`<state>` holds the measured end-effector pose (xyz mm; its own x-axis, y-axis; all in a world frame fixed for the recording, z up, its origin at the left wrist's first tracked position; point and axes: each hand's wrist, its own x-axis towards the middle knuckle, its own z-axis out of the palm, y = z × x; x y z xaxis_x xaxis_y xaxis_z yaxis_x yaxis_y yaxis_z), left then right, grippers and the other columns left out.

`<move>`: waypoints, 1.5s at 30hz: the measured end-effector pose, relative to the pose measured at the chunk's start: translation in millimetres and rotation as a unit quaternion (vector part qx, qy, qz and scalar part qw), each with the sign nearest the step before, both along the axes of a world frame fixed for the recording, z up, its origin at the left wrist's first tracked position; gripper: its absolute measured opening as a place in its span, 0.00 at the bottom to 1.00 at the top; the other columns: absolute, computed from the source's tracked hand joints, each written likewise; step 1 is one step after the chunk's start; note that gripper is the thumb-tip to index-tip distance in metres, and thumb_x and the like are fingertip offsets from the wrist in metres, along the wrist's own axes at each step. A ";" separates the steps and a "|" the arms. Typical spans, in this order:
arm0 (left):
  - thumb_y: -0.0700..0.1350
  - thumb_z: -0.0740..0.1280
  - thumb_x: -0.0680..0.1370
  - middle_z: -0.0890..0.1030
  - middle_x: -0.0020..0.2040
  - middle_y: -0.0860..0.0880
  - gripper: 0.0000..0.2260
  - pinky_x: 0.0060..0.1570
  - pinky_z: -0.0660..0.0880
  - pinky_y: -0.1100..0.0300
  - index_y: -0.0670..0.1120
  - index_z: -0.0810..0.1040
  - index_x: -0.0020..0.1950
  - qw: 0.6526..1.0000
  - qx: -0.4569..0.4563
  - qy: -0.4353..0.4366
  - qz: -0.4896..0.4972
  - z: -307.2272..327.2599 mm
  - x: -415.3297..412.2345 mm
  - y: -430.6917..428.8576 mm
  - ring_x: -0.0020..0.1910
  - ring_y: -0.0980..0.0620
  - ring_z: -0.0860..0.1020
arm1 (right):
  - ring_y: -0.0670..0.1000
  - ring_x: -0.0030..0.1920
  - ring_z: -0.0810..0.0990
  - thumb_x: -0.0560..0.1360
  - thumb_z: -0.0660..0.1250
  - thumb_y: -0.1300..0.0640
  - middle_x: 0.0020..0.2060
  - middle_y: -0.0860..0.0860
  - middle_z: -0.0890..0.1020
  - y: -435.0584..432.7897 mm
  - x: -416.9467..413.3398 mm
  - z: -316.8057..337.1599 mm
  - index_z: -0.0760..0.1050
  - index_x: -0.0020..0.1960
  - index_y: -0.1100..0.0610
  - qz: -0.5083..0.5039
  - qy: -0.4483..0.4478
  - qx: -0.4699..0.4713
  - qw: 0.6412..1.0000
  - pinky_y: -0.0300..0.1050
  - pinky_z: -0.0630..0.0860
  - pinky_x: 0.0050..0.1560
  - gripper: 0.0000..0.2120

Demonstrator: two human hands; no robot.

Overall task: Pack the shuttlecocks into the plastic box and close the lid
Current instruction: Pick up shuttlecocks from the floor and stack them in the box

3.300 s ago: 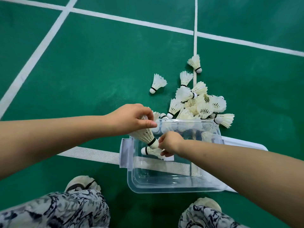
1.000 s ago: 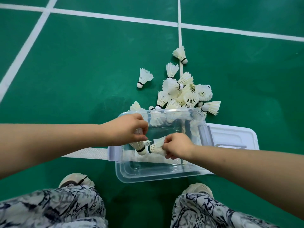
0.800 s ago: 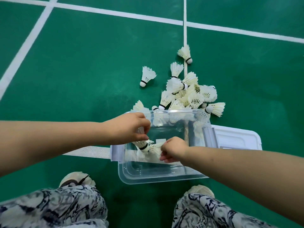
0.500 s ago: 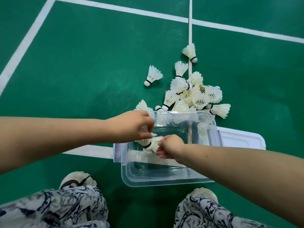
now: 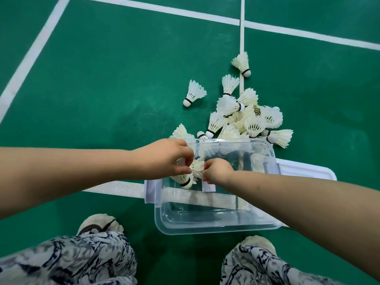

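Fingers point(image 5: 185, 149) of left hand point(image 5: 162, 159) and right hand point(image 5: 216, 171): curled, pinching two shuttlecocks point(image 5: 196, 167) above the box point(image 5: 205, 229); pile point(image 5: 246, 118) lies on floor point(image 5: 102, 79) beyond it. Handling, by judgement: featherlight, skirts brittle and crushable; hold gently, near the cork point(image 5: 186, 184).

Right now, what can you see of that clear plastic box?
The plastic box is clear, rectangular, standing open on the green floor across a white line. A pale latch sits at its left end; its white lid lies beside it, right. A shuttlecock pile crowds its far wall. The left hand and right hand hold shuttlecocks above it.
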<state>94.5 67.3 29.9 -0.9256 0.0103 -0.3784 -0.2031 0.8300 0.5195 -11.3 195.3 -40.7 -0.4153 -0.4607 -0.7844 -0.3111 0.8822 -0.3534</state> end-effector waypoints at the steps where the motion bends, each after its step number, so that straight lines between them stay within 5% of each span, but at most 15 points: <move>1: 0.51 0.65 0.75 0.75 0.52 0.48 0.10 0.40 0.59 0.67 0.46 0.76 0.51 1.000 0.000 0.000 -0.001 -0.1 -0.3 -0.2 0.44 0.55 0.69 | 0.58 0.53 0.80 0.74 0.63 0.64 0.47 0.58 0.80 1.2 0.6 0.3 0.76 0.50 0.59 -0.010 -0.003 -0.002 1.000 0.53 0.77 0.57 0.06; 8: 0.51 0.65 0.75 0.75 0.52 0.47 0.10 0.40 0.58 0.66 0.46 0.76 0.50 1.000 0.000 0.010 0.002 2.9 -1.6 2.9 0.43 0.55 0.68 | 0.57 0.52 0.81 0.69 0.73 0.57 0.49 0.55 0.77 13.3 -5.5 -2.9 0.70 0.62 0.58 -0.071 -0.016 -0.022 0.997 0.53 0.79 0.54 0.24; 13: 0.50 0.65 0.75 0.74 0.52 0.48 0.09 0.40 0.59 0.66 0.46 0.76 0.50 1.000 -0.001 0.005 -0.002 5.5 -0.2 6.8 0.44 0.55 0.68 | 0.53 0.52 0.78 0.69 0.74 0.53 0.50 0.52 0.77 27.5 -18.0 4.9 0.71 0.61 0.56 -0.056 0.017 -0.051 0.997 0.49 0.77 0.56 0.24; 18: 0.50 0.66 0.75 0.73 0.52 0.49 0.08 0.43 0.61 0.66 0.47 0.76 0.50 1.000 -0.006 0.009 -0.013 6.6 -4.8 15.9 0.44 0.55 0.67 | 0.48 0.45 0.77 0.70 0.72 0.53 0.45 0.48 0.77 30.5 -18.3 29.7 0.72 0.57 0.52 0.027 0.067 -0.175 0.982 0.40 0.71 0.45 0.18; 25: 0.44 0.66 0.74 0.72 0.56 0.47 0.07 0.44 0.62 0.66 0.42 0.76 0.49 0.998 0.027 0.009 -0.051 13.7 -14.7 29.8 0.44 0.54 0.68 | 0.51 0.52 0.78 0.60 0.80 0.54 0.56 0.48 0.76 23.5 -8.1 50.7 0.65 0.66 0.45 0.107 -0.045 -0.256 0.960 0.48 0.78 0.54 0.39; 28: 0.41 0.65 0.75 0.72 0.58 0.46 0.05 0.46 0.65 0.66 0.42 0.77 0.49 0.998 0.035 0.016 -0.053 14.1 -14.6 35.5 0.46 0.52 0.71 | 0.51 0.49 0.82 0.61 0.79 0.60 0.48 0.47 0.81 24.0 -8.2 51.4 0.64 0.68 0.44 0.078 -0.081 -0.273 0.955 0.43 0.79 0.52 0.41; 33: 0.37 0.66 0.73 0.68 0.53 0.55 0.09 0.42 0.61 0.79 0.43 0.76 0.52 0.996 0.061 0.066 -0.015 17.5 -14.4 41.1 0.45 0.58 0.67 | 0.35 0.33 0.74 0.62 0.79 0.61 0.34 0.40 0.75 29.4 -8.5 53.6 0.67 0.45 0.38 0.040 -0.081 -0.284 0.954 0.28 0.71 0.35 0.27; 39: 0.38 0.70 0.70 0.69 0.49 0.56 0.16 0.41 0.65 0.78 0.51 0.72 0.54 0.989 0.107 0.070 0.078 14.5 -18.6 34.7 0.40 0.69 0.71 | 0.44 0.42 0.77 0.65 0.76 0.50 0.44 0.43 0.76 33.3 -6.8 59.2 0.65 0.60 0.46 0.037 -0.062 -0.270 0.960 0.42 0.76 0.48 0.29; 42: 0.40 0.72 0.68 0.71 0.45 0.60 0.18 0.40 0.68 0.74 0.57 0.69 0.50 0.981 0.130 0.065 0.126 12.0 -18.7 32.8 0.38 0.64 0.72 | 0.48 0.52 0.77 0.67 0.74 0.46 0.58 0.47 0.74 34.5 -8.5 59.9 0.66 0.65 0.48 0.070 -0.017 -0.270 0.960 0.45 0.74 0.57 0.30; 45: 0.41 0.74 0.67 0.76 0.43 0.56 0.18 0.41 0.71 0.63 0.56 0.71 0.49 0.973 0.160 0.042 0.162 11.9 -19.5 30.9 0.33 0.60 0.71 | 0.46 0.55 0.74 0.68 0.73 0.46 0.61 0.46 0.69 37.2 -12.1 58.9 0.69 0.65 0.49 0.082 0.014 -0.274 0.958 0.44 0.73 0.57 0.29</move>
<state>75.1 98.2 41.8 -0.9275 -0.1823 -0.3263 -0.3725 0.5231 0.7666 -23.4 232.4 18.3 -0.3193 -0.8616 -0.3946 -0.4467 0.5041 -0.7391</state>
